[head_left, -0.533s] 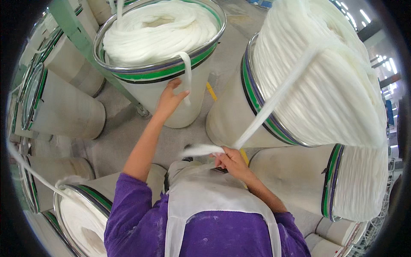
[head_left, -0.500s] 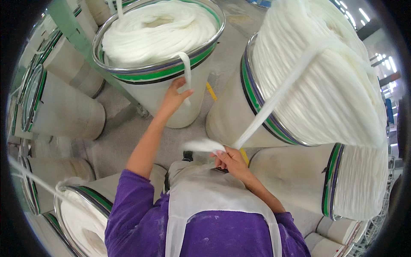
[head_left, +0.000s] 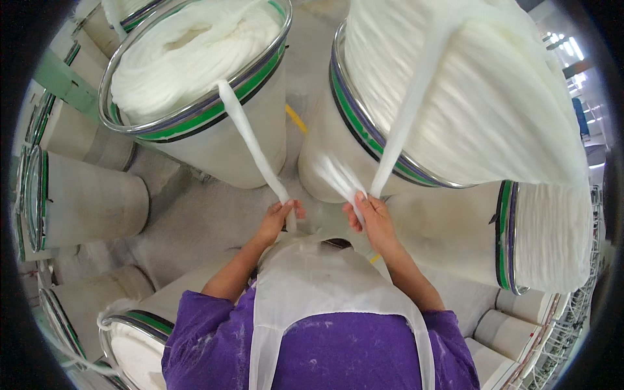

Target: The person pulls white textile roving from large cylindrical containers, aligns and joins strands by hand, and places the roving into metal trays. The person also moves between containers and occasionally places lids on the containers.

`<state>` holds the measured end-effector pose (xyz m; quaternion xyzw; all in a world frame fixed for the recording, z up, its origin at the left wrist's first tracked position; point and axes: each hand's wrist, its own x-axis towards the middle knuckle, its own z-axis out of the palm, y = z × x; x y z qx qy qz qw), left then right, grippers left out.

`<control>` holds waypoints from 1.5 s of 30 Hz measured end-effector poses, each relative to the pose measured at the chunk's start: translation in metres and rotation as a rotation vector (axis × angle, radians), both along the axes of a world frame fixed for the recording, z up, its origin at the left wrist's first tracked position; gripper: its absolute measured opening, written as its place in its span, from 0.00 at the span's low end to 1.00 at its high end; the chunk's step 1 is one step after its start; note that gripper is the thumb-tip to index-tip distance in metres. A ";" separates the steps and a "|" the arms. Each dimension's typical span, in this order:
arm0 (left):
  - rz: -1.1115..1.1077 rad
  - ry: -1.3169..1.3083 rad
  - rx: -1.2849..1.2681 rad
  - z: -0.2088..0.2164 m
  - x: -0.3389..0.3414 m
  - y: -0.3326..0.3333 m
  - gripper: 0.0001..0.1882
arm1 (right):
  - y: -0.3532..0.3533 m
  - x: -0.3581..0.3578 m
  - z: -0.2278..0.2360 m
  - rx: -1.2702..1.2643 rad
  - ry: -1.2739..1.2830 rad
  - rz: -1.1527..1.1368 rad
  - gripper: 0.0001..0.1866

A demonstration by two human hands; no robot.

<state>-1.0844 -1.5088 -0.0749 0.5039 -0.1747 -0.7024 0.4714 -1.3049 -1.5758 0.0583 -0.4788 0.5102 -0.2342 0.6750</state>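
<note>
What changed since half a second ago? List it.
The left hand came back from the can on the left toward the body, now gripping that can's white strand. The right hand kept hold of the strand from the right can, whose loose end now points up instead of sideways. The cans stayed put.

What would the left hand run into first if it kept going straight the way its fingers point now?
Probably the side wall of the big can ahead of it. The left hand grips the white strand hanging from that can's rim, fingers pointing up toward it. Depth is hard to judge here.
</note>
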 end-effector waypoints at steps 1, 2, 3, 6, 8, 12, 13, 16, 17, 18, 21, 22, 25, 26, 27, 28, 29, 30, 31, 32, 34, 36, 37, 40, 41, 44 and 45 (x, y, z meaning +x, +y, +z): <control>0.030 0.109 0.010 0.010 0.000 -0.003 0.21 | -0.003 0.001 0.000 -0.016 -0.015 0.000 0.23; 0.068 0.221 0.056 0.022 -0.001 -0.007 0.23 | -0.005 0.002 0.001 -0.032 -0.030 0.002 0.23; 0.075 0.259 -0.060 0.036 -0.002 -0.011 0.23 | -0.007 0.004 0.002 -0.047 -0.039 -0.005 0.23; 0.135 0.341 -0.238 0.083 -0.007 -0.022 0.25 | -0.008 0.016 0.006 -0.052 -0.044 -0.034 0.20; 0.202 0.359 -0.286 0.112 -0.009 -0.025 0.25 | -0.004 0.027 0.008 -0.101 -0.120 -0.021 0.15; 0.204 0.378 -0.233 0.146 -0.009 -0.020 0.24 | 0.002 0.047 0.012 -0.307 -0.232 0.052 0.26; 0.208 0.402 -0.242 0.149 -0.008 -0.018 0.24 | 0.003 0.050 0.013 -0.279 -0.250 0.052 0.24; 0.214 0.434 -0.265 0.148 -0.009 -0.014 0.25 | 0.005 0.053 0.016 -0.226 -0.280 0.049 0.20; 0.212 0.418 -0.272 0.146 -0.010 -0.013 0.25 | 0.005 0.052 0.017 -0.230 -0.277 0.045 0.20; 0.202 0.416 -0.300 0.144 -0.010 -0.012 0.26 | 0.005 0.051 0.017 -0.236 -0.263 0.037 0.20; 0.108 0.125 -0.150 0.140 -0.009 -0.005 0.28 | 0.004 0.048 0.016 -0.302 -0.245 0.002 0.19; 0.125 0.167 -0.209 0.139 -0.008 -0.003 0.27 | 0.004 0.047 0.016 -0.311 -0.230 -0.021 0.19; 0.166 0.309 -0.191 0.139 -0.004 0.002 0.23 | 0.003 0.046 0.014 -0.329 -0.203 -0.044 0.19; 0.136 0.369 -0.195 0.138 -0.003 0.002 0.22 | 0.002 0.046 0.014 -0.335 -0.219 -0.040 0.19; 0.114 0.450 -0.239 0.137 -0.002 0.002 0.21 | 0.003 0.047 0.015 -0.337 -0.220 -0.049 0.19; 0.115 0.409 -0.156 0.135 -0.002 0.001 0.20 | 0.003 0.047 0.016 -0.366 -0.219 -0.027 0.18; 0.123 0.390 -0.113 0.133 -0.002 -0.001 0.20 | 0.004 0.046 0.017 -0.391 -0.202 -0.018 0.18; 0.130 0.371 -0.071 0.130 -0.002 -0.003 0.19 | 0.006 0.046 0.019 -0.420 -0.174 -0.025 0.18; 0.174 0.360 -0.077 0.127 -0.002 -0.005 0.20 | 0.007 0.044 0.021 -0.410 -0.215 -0.012 0.16; 0.218 0.348 -0.082 0.125 -0.003 -0.007 0.20 | 0.009 0.042 0.023 -0.401 -0.245 -0.015 0.15; 0.250 0.338 -0.140 0.124 -0.003 -0.010 0.22 | 0.012 0.037 0.026 -0.369 -0.280 0.017 0.13; 0.244 0.306 -0.169 0.128 -0.003 -0.011 0.23 | 0.014 0.031 0.026 -0.351 -0.295 0.073 0.14; 0.210 0.372 -0.292 0.132 -0.005 -0.012 0.24 | 0.015 0.031 0.024 -0.360 -0.226 0.127 0.16; 0.193 0.423 -0.407 0.149 -0.010 -0.012 0.26 | 0.016 0.033 0.019 -0.416 -0.079 0.214 0.19; 0.205 0.416 -0.431 0.155 -0.012 -0.012 0.27 | 0.017 0.035 0.017 -0.393 -0.057 0.222 0.19; 0.253 0.446 -0.399 0.169 -0.013 -0.015 0.28 | 0.019 0.035 0.016 -0.760 0.090 0.219 0.17; 0.269 0.483 -0.395 0.172 -0.012 -0.015 0.28 | 0.020 0.030 0.016 -0.930 0.169 0.211 0.17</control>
